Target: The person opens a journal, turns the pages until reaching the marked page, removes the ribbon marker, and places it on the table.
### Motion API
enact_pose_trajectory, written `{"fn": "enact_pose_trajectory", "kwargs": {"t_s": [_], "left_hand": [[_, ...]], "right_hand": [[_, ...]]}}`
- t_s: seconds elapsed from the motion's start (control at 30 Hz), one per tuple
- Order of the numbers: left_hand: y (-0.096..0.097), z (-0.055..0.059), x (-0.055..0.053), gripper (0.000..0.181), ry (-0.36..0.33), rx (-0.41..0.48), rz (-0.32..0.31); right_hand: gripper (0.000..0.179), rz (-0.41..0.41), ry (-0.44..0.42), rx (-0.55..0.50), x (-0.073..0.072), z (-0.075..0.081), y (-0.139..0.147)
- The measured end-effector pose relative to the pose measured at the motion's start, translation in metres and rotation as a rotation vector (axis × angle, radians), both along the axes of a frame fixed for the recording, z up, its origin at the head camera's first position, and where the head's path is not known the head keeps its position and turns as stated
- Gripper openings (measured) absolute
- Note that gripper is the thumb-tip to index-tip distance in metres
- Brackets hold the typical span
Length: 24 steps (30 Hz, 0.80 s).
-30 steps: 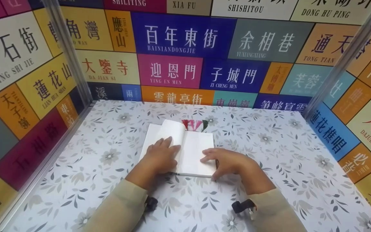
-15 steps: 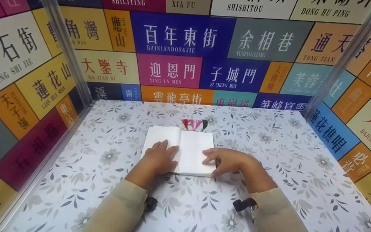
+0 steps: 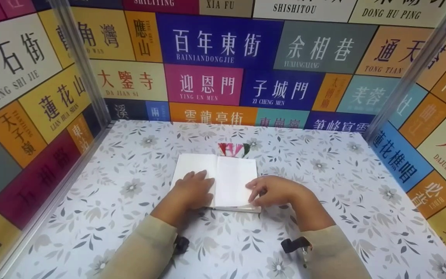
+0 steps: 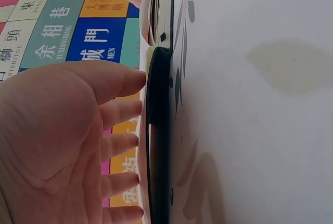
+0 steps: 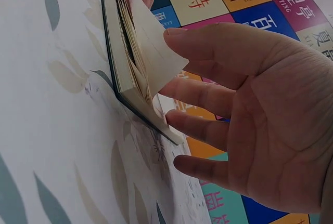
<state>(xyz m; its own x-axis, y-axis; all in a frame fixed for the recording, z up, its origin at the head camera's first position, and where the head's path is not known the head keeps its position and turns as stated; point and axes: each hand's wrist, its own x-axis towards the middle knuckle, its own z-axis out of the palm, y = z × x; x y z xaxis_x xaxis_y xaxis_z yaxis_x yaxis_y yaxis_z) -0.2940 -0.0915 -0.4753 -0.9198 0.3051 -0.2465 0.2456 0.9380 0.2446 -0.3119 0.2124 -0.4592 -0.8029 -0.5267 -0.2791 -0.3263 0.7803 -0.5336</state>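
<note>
An open book (image 3: pixel 232 182) with blank-looking white pages and a dark cover lies on the table. My left hand (image 3: pixel 194 190) rests on its left page, fingers spread. In the left wrist view, the thumb (image 4: pixel 122 81) and fingertips line the page surface above the dark cover (image 4: pixel 158 86). At the lower right corner of the book is my right hand (image 3: pixel 275 190). It pinches a single page (image 5: pixel 158 52), lifted away from the stack, between thumb (image 5: pixel 182 37) and forefinger. Its other fingers extend past the book's edge.
Red, pink and green tassels (image 3: pixel 234 149) stick out beyond the book's top edge. A white tablecloth (image 3: pixel 130 217) with grey leaves and flowers covers the table. Colourful panels (image 3: pixel 223 42) with printed lettering stand around three sides, with clear strips at the corners.
A turning page beside my left hand has fallen flat onto the left side. My right thumb has moved up to the right page's corner, drawing closer to the fingers, and the page lifts.
</note>
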Motion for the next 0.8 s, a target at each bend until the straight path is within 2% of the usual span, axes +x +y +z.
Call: {"fn": "enact_pose_trajectory", "kwargs": {"t_s": [0.13, 0.23, 0.37, 0.5, 0.67, 0.8], "left_hand": [[-0.001, -0.001, -0.001, 0.065, -0.028, 0.019, 0.008], [-0.002, -0.001, -0.002, 0.066, -0.036, 0.025, 0.001], [-0.002, 0.001, -0.001, 0.066, -0.046, 0.043, 0.001], [-0.001, 0.003, 0.001, 0.072, -0.082, 0.077, 0.045], [0.000, 0.003, 0.002, 0.090, -0.109, 0.098, 0.072], [0.001, -0.001, -0.001, 0.102, -0.053, 0.079, 0.021]], "right_hand": [[0.011, -0.016, 0.002, -0.010, -0.001, 0.000, 0.000], [0.009, -0.064, 0.019, -0.024, -0.002, 0.000, -0.001], [0.006, -0.075, 0.078, -0.072, -0.004, 0.002, -0.002], [0.004, -0.077, 0.139, -0.116, -0.004, 0.005, -0.006], [0.008, -0.071, 0.262, -0.174, -0.001, 0.008, -0.014], [0.014, -0.028, 0.409, -0.221, 0.001, 0.008, -0.021]]}}
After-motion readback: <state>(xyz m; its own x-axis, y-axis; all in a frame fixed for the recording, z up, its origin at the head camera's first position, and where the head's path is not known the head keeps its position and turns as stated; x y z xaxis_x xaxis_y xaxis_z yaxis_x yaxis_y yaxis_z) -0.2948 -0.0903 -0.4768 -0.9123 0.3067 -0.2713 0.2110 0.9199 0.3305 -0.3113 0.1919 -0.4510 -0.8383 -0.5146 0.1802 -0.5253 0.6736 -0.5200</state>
